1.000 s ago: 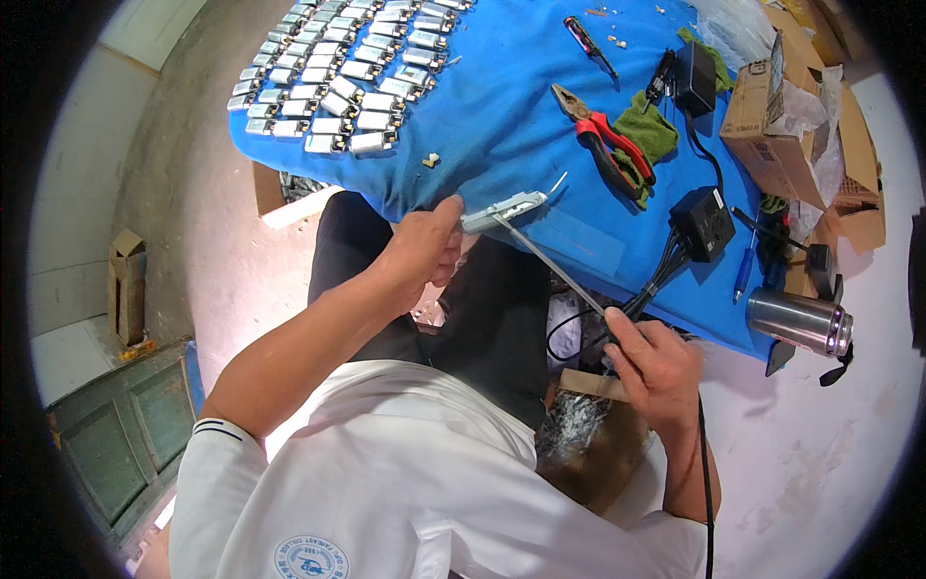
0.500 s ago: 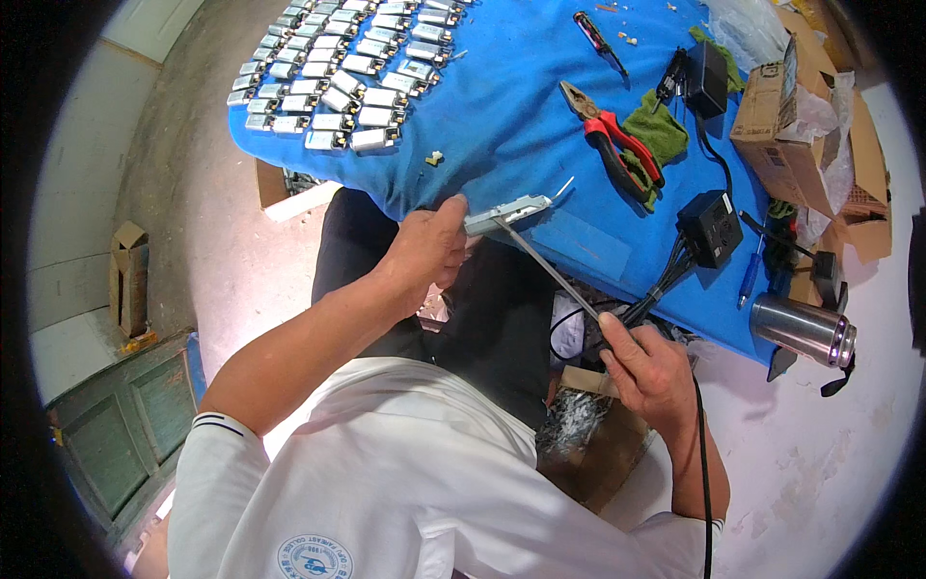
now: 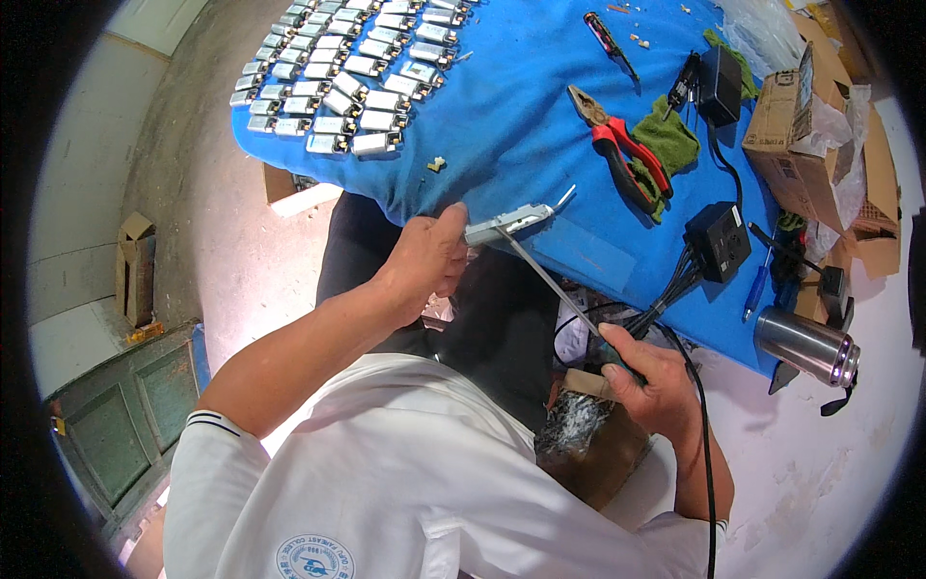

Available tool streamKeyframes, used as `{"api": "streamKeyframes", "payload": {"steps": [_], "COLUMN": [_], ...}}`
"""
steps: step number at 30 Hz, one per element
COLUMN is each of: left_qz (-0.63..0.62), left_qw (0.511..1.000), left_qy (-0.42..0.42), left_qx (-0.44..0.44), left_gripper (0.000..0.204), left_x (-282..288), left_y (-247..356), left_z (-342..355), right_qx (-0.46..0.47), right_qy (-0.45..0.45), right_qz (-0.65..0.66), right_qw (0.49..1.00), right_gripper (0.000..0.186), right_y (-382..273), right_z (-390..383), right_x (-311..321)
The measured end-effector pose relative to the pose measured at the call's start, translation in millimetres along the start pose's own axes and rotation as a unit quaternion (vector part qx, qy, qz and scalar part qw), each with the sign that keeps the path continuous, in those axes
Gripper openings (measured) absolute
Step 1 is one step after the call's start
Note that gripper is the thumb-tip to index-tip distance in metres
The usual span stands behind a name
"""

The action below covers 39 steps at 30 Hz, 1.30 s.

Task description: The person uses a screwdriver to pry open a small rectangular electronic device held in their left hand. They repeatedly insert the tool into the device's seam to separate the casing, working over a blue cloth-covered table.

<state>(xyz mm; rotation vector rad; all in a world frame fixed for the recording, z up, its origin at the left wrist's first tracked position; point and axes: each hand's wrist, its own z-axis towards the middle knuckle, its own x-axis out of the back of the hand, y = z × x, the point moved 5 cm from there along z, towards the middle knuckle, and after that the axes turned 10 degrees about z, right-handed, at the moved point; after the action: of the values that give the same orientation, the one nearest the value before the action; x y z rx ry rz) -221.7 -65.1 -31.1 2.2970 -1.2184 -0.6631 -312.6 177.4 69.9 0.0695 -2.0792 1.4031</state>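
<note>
Near the table's front edge, my left hand is closed round one end of a slim grey-white device, its exact kind unclear. A thin pale tip sticks out of its far end, pointing up and right. My right hand grips a screwdriver by its dark handle, mostly covered by the fingers. The long metal shaft slants up and left, and its end touches the device's side. Farther left on the blue cloth lie many small silvery metal-cased units in rows.
Red-handled pliers rest on a green rag. Right of them are a black adapter, a black box with cables, a blue pen and a steel flask. An opened carton stands at the far right.
The whole view has shifted slightly. My right hand has turned a little, showing more of the screwdriver's handle. The shaft still touches the device in my left hand.
</note>
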Motion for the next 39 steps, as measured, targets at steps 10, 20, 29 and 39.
{"api": "streamKeyframes", "payload": {"steps": [10, 20, 29, 39], "left_qz": [0.004, 0.012, 0.016, 0.015], "left_qw": [1.0, 1.0, 1.0, 1.0], "left_qy": [0.0, -0.005, 0.002, 0.012], "left_qx": [0.001, -0.003, -0.007, 0.006], "left_gripper": [0.045, 0.045, 0.041, 0.042], "left_x": [3, 5, 6, 6], "left_y": [4, 1, -1, 1], "left_z": [3, 5, 8, 5], "right_qx": [0.085, 0.093, 0.022, -0.152], "right_qy": [0.111, 0.054, 0.021, -0.006], "right_qz": [-0.213, -0.197, -0.023, 0.231], "right_qw": [0.967, 0.974, 0.999, 0.961], "right_gripper": [0.047, 0.049, 0.047, 0.048], "right_y": [-2, -9, 2, 31], "right_z": [-20, -14, -14, -17], "right_x": [-31, -18, -17, -26]}}
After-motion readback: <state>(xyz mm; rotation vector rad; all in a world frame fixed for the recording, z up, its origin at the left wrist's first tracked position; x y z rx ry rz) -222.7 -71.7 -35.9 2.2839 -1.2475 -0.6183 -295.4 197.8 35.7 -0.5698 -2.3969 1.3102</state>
